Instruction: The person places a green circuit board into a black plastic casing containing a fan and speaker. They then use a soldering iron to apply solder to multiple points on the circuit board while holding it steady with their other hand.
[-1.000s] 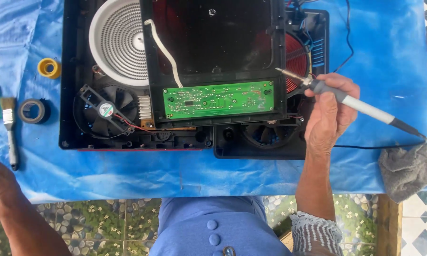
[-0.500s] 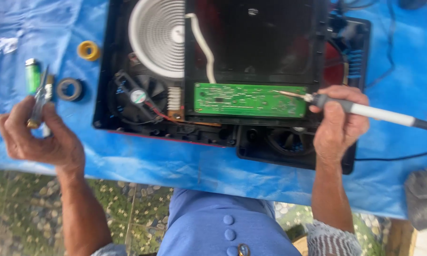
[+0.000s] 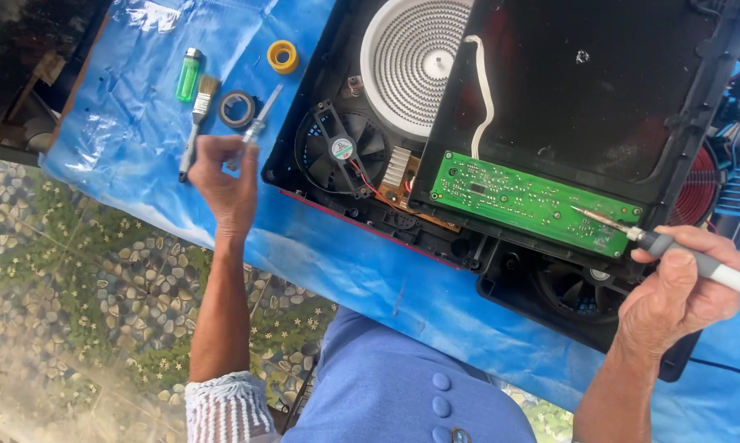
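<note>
A: Head view. Right hand (image 3: 673, 299) clamped on soldering iron (image 3: 698, 264), tip touching green circuit board (image 3: 534, 201) just beyond its fingers.

B: Left hand (image 3: 226, 184) pinched on thin metal tool (image 3: 259, 123), well apart, near paintbrush (image 3: 196, 123) and tape roll (image 3: 238, 108). Soldering step, probably; next calls for bringing tool across to board.

Bright daylight, plastic glare, slight motion blur.

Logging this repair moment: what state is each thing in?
Induction cooker: opened, insides exposed.
Green circuit board: exposed, soldering iron tip on it.
Soldering iron: held in right hand.
Tweezers: held in left hand.
Paintbrush: lying flat.
Green lighter: lying flat.
</note>
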